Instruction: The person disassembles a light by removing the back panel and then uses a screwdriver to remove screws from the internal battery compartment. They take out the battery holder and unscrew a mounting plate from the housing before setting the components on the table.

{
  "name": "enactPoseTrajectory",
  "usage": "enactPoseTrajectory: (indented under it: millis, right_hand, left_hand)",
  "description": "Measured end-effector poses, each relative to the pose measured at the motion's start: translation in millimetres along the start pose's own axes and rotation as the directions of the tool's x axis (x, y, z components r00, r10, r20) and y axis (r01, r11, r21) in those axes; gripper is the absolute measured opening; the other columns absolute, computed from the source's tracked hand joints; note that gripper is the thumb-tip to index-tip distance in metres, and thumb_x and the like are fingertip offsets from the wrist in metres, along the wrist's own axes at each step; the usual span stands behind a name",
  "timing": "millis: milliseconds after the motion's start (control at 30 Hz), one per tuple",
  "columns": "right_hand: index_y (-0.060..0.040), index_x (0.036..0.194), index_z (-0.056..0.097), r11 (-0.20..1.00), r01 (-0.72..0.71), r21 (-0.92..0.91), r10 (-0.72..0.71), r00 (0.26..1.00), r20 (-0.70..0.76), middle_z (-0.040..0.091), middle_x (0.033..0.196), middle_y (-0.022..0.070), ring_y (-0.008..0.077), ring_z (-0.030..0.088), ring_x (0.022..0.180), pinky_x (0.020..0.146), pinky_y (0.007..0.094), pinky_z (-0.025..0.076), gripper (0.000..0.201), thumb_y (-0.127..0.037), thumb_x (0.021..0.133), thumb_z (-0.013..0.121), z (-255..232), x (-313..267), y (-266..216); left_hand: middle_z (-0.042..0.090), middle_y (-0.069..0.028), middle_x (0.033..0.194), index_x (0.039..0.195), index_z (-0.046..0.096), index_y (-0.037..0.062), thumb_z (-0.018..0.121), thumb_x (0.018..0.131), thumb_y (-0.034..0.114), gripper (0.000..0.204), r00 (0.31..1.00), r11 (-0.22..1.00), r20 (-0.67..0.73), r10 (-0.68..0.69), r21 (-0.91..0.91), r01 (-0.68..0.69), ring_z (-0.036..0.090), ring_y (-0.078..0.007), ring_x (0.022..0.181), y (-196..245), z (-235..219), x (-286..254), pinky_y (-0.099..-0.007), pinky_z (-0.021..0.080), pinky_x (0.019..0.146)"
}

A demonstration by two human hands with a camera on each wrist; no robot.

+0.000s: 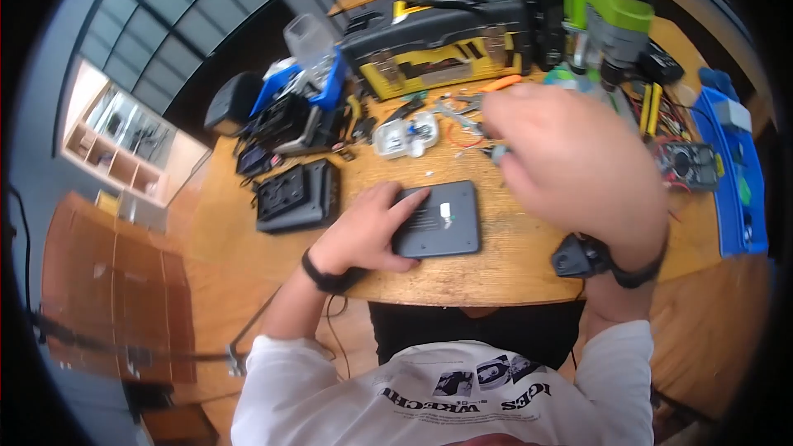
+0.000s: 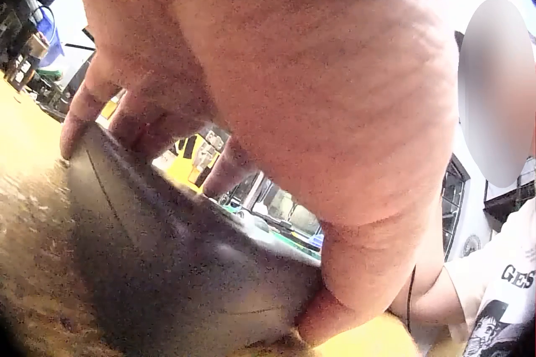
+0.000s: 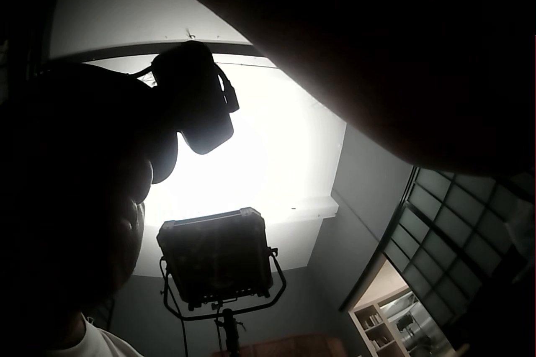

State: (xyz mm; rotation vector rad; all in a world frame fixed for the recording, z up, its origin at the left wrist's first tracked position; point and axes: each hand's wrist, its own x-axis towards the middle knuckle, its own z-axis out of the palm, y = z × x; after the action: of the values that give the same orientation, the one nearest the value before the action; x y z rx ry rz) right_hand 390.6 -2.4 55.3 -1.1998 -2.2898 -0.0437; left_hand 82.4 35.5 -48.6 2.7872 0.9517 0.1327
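Note:
A flat dark-grey rectangular device [image 1: 458,235] lies on the wooden table, its slotted face with a small white label turned up. My left hand [image 1: 368,227] grips it by the left part. The left wrist view shows the thumb at one edge of the device [image 2: 193,265] and fingertips at the opposite edge. Blurred, my right hand [image 1: 570,157] hangs over the table's right side, near small tools and an orange-handled tool [image 1: 501,83]. A small grey piece shows by its fingers; I cannot tell whether the hand holds it. The right wrist view shows mostly ceiling and a lamp.
Left of the device sits a black battery charger-like box [image 1: 299,194]. Behind are an open clear plastic case [image 1: 406,134], a blue bin [image 1: 334,83] and a yellow-black toolbox [image 1: 438,41]. A multimeter [image 1: 687,165] and a blue tray [image 1: 727,198] stand at right.

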Motion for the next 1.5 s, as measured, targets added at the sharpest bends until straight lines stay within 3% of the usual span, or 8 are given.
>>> enactPoseTrajectory:
  millis: [300,733,900,1033,1333,1433,1467,1500]
  right_hand:
    - [0.0042,0.082,0.063,0.985,0.164,0.059,-0.155,0.979,-0.135,0.069,0.080,0.0216,0.0423,0.070,0.075,0.068,0.0472,0.058,0.008,0.000,0.075,0.065,-7,-4,3]
    - [0.0031,0.087,0.060,0.995,0.099,0.031,-0.089,0.966,-0.243,0.066,0.082,0.0203,0.0390,0.070,0.077,0.067,0.0460,0.057,0.015,-0.003,0.077,0.068,-10,3,-4]
    - [0.0027,0.082,0.062,0.999,0.038,-0.002,-0.033,0.827,-0.561,0.066,0.072,0.0149,0.0316,0.071,0.066,0.057,0.0371,0.058,0.015,-0.005,0.073,0.070,-10,11,-7]
    - [-0.0018,0.103,0.054,0.996,0.039,0.080,0.022,0.763,-0.646,0.061,0.088,0.0203,0.0415,0.063,0.081,0.070,0.0499,0.049,0.022,-0.004,0.083,0.063,-18,8,-9]
    - [-0.0010,0.099,0.060,0.986,0.072,0.149,0.028,0.814,-0.581,0.060,0.085,0.0056,0.0146,0.059,0.078,0.074,0.0268,0.048,0.015,0.004,0.085,0.056,-17,19,6]
    - [-0.0008,0.097,0.060,0.984,0.009,0.179,0.092,0.834,-0.544,0.060,0.084,0.0053,0.0141,0.059,0.077,0.075,0.0267,0.048,0.012,0.003,0.086,0.058,-9,25,3]
    - [-0.0003,0.095,0.062,0.979,-0.043,0.200,0.139,0.856,-0.498,0.068,0.088,0.0182,0.0333,0.069,0.079,0.072,0.0375,0.053,0.012,-0.004,0.084,0.064,-7,28,0]
    - [-0.0003,0.095,0.062,0.981,-0.021,0.194,0.114,0.869,-0.481,0.068,0.088,0.0182,0.0333,0.069,0.079,0.072,0.0375,0.053,0.012,-0.004,0.084,0.064,-5,30,-1]
  left_hand:
    - [0.060,-0.0245,0.114,0.146,0.056,0.0056,0.088,0.056,0.043,0.103,0.995,0.999,-0.097,0.029,-0.038,-0.033,0.061,-0.0441,0.104,7,2,3,-0.0481,0.049,0.095]
    - [0.060,-0.0262,0.122,0.141,0.059,0.0020,0.089,0.055,0.040,0.099,0.972,0.980,-0.186,0.142,-0.109,-0.164,0.060,-0.0453,0.111,12,3,23,-0.0496,0.049,0.097]
    - [0.057,-0.0277,0.131,0.141,0.059,0.0024,0.089,0.055,0.041,0.099,0.931,0.967,-0.281,0.235,-0.027,-0.252,0.059,-0.0470,0.118,13,0,46,-0.0502,0.048,0.102]
    - [0.056,-0.0268,0.131,0.145,0.058,0.0043,0.089,0.056,0.045,0.102,0.902,0.951,-0.326,0.284,-0.024,-0.308,0.058,-0.0452,0.118,8,8,61,-0.0502,0.048,0.102]
    - [0.056,-0.0236,0.128,0.146,0.057,0.0035,0.088,0.056,0.047,0.104,0.878,0.927,-0.398,0.264,-0.146,-0.345,0.058,-0.0422,0.115,-5,10,60,-0.0479,0.046,0.102]
    - [0.057,-0.0232,0.130,0.147,0.056,0.0019,0.090,0.056,0.047,0.106,0.875,0.934,-0.435,0.215,-0.172,-0.315,0.058,-0.0417,0.118,-14,11,52,-0.0472,0.046,0.105]
    - [0.057,-0.0233,0.130,0.147,0.056,0.0021,0.090,0.056,0.046,0.107,0.860,0.936,-0.467,0.204,-0.163,-0.311,0.058,-0.0418,0.118,-16,12,49,-0.0473,0.046,0.105]
    - [0.056,-0.0234,0.130,0.147,0.056,0.0023,0.090,0.056,0.046,0.107,0.845,0.940,-0.499,0.195,-0.151,-0.307,0.058,-0.0419,0.118,-18,12,47,-0.0474,0.046,0.105]
